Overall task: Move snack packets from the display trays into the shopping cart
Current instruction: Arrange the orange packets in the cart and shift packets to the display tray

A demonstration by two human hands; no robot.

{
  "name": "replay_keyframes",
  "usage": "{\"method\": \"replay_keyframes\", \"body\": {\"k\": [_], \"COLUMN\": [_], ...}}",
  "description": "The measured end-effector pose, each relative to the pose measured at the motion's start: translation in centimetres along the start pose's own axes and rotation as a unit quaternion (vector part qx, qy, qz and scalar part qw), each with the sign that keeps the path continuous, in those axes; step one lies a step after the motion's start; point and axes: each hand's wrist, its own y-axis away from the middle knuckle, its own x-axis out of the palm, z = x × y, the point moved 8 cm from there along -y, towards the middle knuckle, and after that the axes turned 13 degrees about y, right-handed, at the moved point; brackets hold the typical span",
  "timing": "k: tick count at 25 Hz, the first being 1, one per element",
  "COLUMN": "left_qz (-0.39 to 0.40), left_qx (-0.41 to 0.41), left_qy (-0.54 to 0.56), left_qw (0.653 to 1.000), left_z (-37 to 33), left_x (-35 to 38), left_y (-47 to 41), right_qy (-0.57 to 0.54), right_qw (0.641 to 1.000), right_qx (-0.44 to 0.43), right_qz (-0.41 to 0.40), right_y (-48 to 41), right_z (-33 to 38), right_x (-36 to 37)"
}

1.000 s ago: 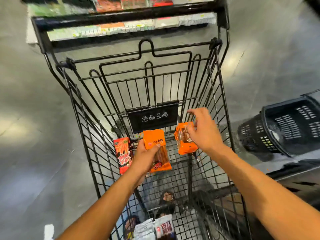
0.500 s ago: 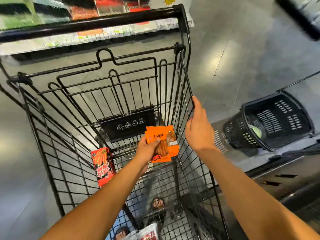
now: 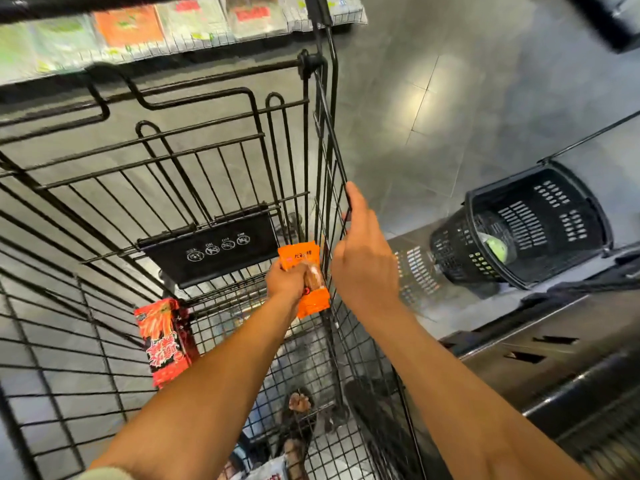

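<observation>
Snack packets under inspection were the orange snack packets (image 3: 313,299), found in the head view just right of centre frame, inside the shopping cart (image 3: 333,140) and above its floor, not yet released.

The left hand (image 3: 286,281) gripped them, fingers curled round their middle. Whether it held one packet or two stacked could not be settled from this frame alone.

Change noted: a second earlier the right hand (image 3: 363,261) carried an orange packet of its own. Half a second earlier that packet lay with the other in the left hand. The right hand now held no packet and lay against the top wire of the cart's right side. Whether its fingers hooked round the wire could not be told.

A red packet (image 3: 165,341) leaned upright against the cart's left side at lower left. More packets (image 3: 273,471) lay on the cart floor at the bottom edge.

Display trays (image 3: 138,29) sat blurred along the upper left. A black basket (image 3: 540,216) stood at right.

Judgement: the load was consolidated into one hand, the drop into the cart remained outstanding, and the freed right hand was probably steadying the cart.
</observation>
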Motion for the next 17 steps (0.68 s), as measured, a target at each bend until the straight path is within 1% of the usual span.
{"method": "replay_keyframes", "body": {"k": [2, 5, 7, 9, 10, 11, 13, 15, 17], "left_qz": [-0.039, -0.032, -0.028, -0.037, -0.036, -0.019, 0.061, 0.116, 0.14], "left_qx": [-0.009, -0.007, 0.01, 0.002, -0.008, -0.039, -0.098, -0.12, -0.121], "left_qy": [0.039, 0.053, -0.005, -0.084, -0.068, -0.027, 0.061, 0.081, 0.07], "left_qw": [0.998, 0.998, 1.0, 0.996, 0.997, 0.999, 0.991, 0.983, 0.98], "left_z": [0.2, -0.2, 0.0, 1.9, 2.6, 3.3, 2.6, 1.7, 1.1], "left_x": [-0.5, 0.5, 0.9, 0.1, -0.2, -0.3, 0.6, 1.1, 0.7], "left_y": [0.0, 0.3, -0.1, -2.3, -2.8, -2.7, 0.1, 1.8, 2.5], "right_qy": [0.001, 0.009, 0.011, 0.011, 0.015, 0.021, 0.023, 0.021, 0.017], "right_qw": [1.0, 1.0, 1.0, 1.0, 1.0, 1.0, 1.0, 1.0, 1.0], "right_qx": [0.002, 0.013, 0.023, 0.022, 0.017, 0.012, 0.006, 0.005, 0.01], "right_qz": [0.001, 0.008, 0.013, 0.013, 0.011, 0.008, 0.005, 0.004, 0.005], "right_y": [0.0, 0.1, 0.0, 0.1, 0.2, 0.2, 0.2, 0.2, 0.2], "right_z": [0.0, -0.2, -0.4, -0.5, -0.4, -0.3, -0.3, -0.5, -0.7], "right_x": [0.1, 0.3, 0.4, 0.4, 0.5, 0.5, 0.6, 0.7, 0.7]}}
